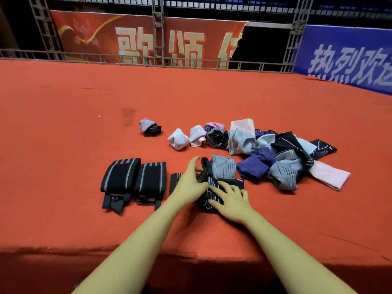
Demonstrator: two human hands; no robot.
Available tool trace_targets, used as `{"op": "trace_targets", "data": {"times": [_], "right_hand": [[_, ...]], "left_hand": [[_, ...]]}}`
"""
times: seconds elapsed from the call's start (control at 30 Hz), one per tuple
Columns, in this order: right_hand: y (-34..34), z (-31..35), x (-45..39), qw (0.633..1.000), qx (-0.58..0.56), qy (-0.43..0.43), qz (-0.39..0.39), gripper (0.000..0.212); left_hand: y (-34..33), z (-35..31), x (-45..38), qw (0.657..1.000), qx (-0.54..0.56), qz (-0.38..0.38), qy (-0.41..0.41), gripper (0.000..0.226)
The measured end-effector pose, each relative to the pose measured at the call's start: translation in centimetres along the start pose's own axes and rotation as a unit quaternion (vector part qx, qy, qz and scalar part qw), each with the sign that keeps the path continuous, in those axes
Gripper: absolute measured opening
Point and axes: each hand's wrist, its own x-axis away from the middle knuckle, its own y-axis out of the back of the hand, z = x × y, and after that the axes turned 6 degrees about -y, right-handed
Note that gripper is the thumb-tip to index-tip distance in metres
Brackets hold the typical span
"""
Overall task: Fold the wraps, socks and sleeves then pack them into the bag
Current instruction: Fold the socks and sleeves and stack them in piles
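Taking the loose pile of socks and sleeves (282,153) as the mark: bare red cloth (63,124) lies open far to its left and beyond it. Rolled socks (197,135) crowd its left edge; two folded black wraps (133,179) block the near-left approach

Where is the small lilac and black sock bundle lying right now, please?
In the head view, the lilac and black sock bundle lies alone on the red cloth, left of the white sock ball and beyond the folded black wraps.
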Motion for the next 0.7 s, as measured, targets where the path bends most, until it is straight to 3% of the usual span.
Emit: {"op": "trace_targets", "data": {"times": [0.1,0.17,0.2,0.23,0.3,0.37,0.43,0.5,0.6,0.7], "right_hand": [[0.6,-0.1,0.1,0.980,-0.182,-0.047,-0.068,0.033],[1.7,-0.5,0.5,0.903,-0.395,-0.134,-0.106,0.040],[2.2,-0.8,0.6,0.854,-0.478,-0.171,-0.114,0.049],[2.5,-1.1,0.7,0.831,-0.510,-0.191,-0.115,0.056],[2.8,-1.4,0.8,0.850,-0.472,-0.208,-0.103,0.056],[2.8,-1.5,0.8,0.892,-0.371,-0.233,-0.111,0.036],[2.9,-1.6,0.8,0.901,-0.325,-0.257,-0.126,0.020],[3.1,-1.9,0.8,0.902,-0.310,-0.272,-0.129,0.017],[3.2,-2.4,0.8,0.917,-0.256,-0.284,-0.113,0.014],[2.7,-2.8,0.8,0.930,-0.183,-0.310,-0.077,0.028]], "left_hand": [[-1.7,0.1,0.6,0.999,0.048,0.018,0.004,0.069],[-2.8,-0.2,1.1,0.998,0.014,0.062,-0.009,0.040],[-3.3,-0.2,1.2,0.997,0.007,0.081,-0.011,0.039],[-3.9,0.0,1.3,0.996,0.009,0.092,-0.003,0.042],[-4.8,0.1,1.3,0.995,-0.003,0.101,0.021,0.034],[-5.5,0.3,1.2,0.996,-0.039,0.074,0.021,0.024],[-5.7,0.5,1.1,0.997,-0.071,0.014,0.014,0.028],[-5.6,0.7,1.0,0.992,-0.124,-0.018,-0.010,0.031],[-5.7,0.7,0.8,0.976,-0.216,0.035,0.013,0.042],[-6.5,0.3,0.7,0.953,-0.277,0.116,0.031,0.059]]}}
